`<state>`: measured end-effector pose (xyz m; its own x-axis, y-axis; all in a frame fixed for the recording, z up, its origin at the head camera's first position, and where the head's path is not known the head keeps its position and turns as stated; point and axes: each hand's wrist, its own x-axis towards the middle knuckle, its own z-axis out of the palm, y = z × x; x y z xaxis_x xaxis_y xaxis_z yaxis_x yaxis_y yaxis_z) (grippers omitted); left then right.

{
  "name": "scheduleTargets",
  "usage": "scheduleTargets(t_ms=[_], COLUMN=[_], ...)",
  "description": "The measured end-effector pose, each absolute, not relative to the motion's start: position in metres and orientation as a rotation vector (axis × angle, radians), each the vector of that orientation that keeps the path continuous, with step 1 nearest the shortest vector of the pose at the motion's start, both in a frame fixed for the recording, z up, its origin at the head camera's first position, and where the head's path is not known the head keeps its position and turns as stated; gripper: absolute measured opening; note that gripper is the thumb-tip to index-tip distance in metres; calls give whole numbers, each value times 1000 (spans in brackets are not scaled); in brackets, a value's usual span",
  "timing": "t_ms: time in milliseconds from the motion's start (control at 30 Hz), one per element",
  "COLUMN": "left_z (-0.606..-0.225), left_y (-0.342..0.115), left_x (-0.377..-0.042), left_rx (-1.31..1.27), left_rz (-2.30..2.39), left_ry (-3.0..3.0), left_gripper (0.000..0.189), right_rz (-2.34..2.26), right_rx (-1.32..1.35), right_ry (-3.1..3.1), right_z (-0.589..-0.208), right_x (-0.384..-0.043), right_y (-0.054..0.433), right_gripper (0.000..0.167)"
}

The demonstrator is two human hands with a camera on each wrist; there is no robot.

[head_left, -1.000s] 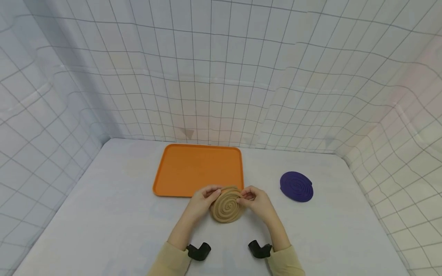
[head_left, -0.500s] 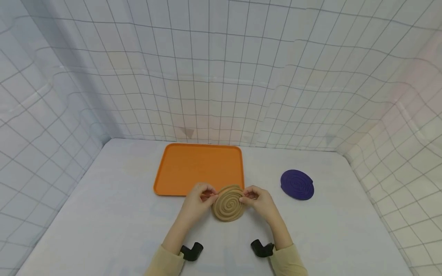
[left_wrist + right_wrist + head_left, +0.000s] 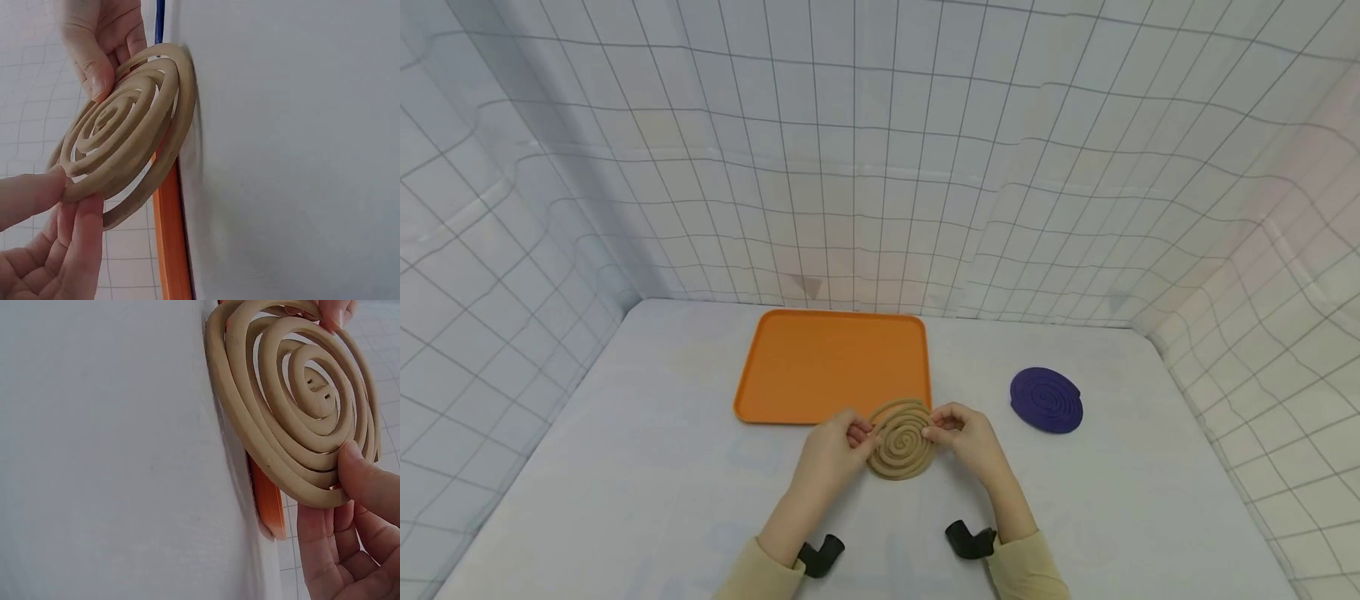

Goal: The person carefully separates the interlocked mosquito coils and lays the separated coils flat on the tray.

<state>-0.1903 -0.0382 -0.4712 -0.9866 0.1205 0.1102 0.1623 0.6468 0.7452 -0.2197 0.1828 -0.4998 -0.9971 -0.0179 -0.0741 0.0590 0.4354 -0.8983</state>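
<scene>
Both hands occupied at one piece: left hand (image 3: 831, 452) and right hand (image 3: 967, 443) each pinch the rim of a tan spiral mat (image 3: 903, 444), left at its left side, right at its right. Wrist views confirm the grip: each thumb on the visible face, fingers at the edge or behind. Mat location: in front of the wearer, over the worktop (image 3: 640, 475), by the near right corner of the orange tray (image 3: 835, 358); its far edge overlaps the tray in the head view. Contact with tray or worktop: cannot tell. Mat tilted in both wrist views; gaps show between its turns, one outer loop standing apart from its neighbours. A purple spiral mat (image 3: 1046, 400) lies flat to the right, well apart from the hands. Step in hand, as judged: two-handed handling of the tan mat, grip established on both sides. Next move would call for the hands to travel together at matched height, pinches kept, since a flexible spiral seems likely to sag or spread if one side leads.
</scene>
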Motion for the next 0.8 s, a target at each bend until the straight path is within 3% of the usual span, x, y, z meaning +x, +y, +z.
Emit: scheduleTargets(t_ms=[800], left_z=[-483], left_y=[-40], left_x=[-196], left_rx=[-107], left_rz=[-1461], left_ry=[-2769], left_gripper=[14], right_rz=[-1706], right_rx=[-8], right_ry=[2466], right_z=[-499], right_x=[-219], right_y=[188], right_gripper=[22])
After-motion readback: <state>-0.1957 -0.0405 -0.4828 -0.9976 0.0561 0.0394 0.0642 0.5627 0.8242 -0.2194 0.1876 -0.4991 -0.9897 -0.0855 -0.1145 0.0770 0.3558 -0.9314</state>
